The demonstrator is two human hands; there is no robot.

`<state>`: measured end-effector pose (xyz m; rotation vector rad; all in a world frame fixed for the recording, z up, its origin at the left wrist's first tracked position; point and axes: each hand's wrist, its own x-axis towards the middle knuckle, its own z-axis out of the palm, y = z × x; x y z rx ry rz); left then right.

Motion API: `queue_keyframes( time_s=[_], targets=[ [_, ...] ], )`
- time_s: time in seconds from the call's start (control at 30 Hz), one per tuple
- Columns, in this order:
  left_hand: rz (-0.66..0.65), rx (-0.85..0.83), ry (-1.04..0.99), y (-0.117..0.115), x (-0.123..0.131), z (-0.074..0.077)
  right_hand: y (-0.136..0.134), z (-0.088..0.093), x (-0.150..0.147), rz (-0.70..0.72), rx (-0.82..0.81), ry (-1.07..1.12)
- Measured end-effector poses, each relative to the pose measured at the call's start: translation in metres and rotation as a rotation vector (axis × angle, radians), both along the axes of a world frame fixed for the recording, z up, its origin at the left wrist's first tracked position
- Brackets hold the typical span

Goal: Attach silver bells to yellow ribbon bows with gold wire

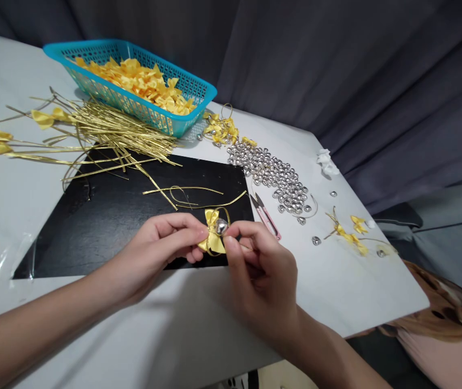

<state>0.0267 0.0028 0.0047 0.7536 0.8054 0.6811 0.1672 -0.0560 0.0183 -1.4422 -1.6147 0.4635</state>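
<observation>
My left hand (pixel 166 243) pinches the left side of a yellow ribbon bow (pixel 212 219), held over the front of a black mat (pixel 113 216). A shiny silver heart bead (pixel 221 226) sits against the bow's right half. Gold cord (pixel 228 214) loops round above the bead. My right hand (pixel 261 270) is closed at the bead's right edge, thumb and forefinger together; the cord end seems to run into those fingers, which partly hide it. On the mat beyond the bow lie loose gold cord pieces (pixel 198 190).
A teal basket (pixel 134 100) full of yellow bows stands at the back, with a bundle of gold cords (pixel 121 127) before it. Right of the mat are pink-handled thread snips (pixel 266 217) and many silver heart beads (pixel 271 173). Finished-looking bows (pixel 350 237) and crumpled tissue (pixel 327 162) lie farther right.
</observation>
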Motion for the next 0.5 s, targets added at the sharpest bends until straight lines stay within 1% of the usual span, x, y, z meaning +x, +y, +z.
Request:
queue_keyframes(
  time_s=[0.17,0.33,0.5],
  targets=[
    [0.01,0.002,0.0,-0.0001,0.0005,0.0003,-0.0017,-0.0035,-0.002,-0.017,-0.015,0.043],
    [0.012,0.016,-0.016,-0.0004,0.001,0.0005,-0.0015,0.0002,-0.0011,-0.007,-0.008,0.031],
    [0.018,0.033,-0.019,-0.0014,0.0001,-0.0005,-0.0003,0.0024,-0.0009,-0.026,-0.02,0.058]
  ],
)
